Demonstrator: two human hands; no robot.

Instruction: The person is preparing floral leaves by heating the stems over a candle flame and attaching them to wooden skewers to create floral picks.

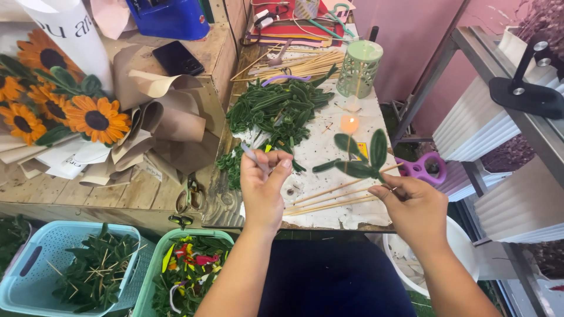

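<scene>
Nearest us, our right hand [415, 206] pinches a thin wooden stick [335, 191] between thumb and fingers, and the green leaf sprig [359, 158] rises just above those fingertips. Our left hand [262, 186] pinches a grey pipe cleaner [254, 157] that pokes up past the thumb. Beyond lie a lit candle [349, 124], a pile of green leaves [276, 108] and a green holder [359, 68].

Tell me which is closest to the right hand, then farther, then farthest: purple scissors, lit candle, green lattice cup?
From the right hand, in the head view:
1. Purple scissors, just above it at the table's right edge.
2. Lit candle, farther up, mid-table.
3. Green lattice cup, farthest, at the back.
</scene>
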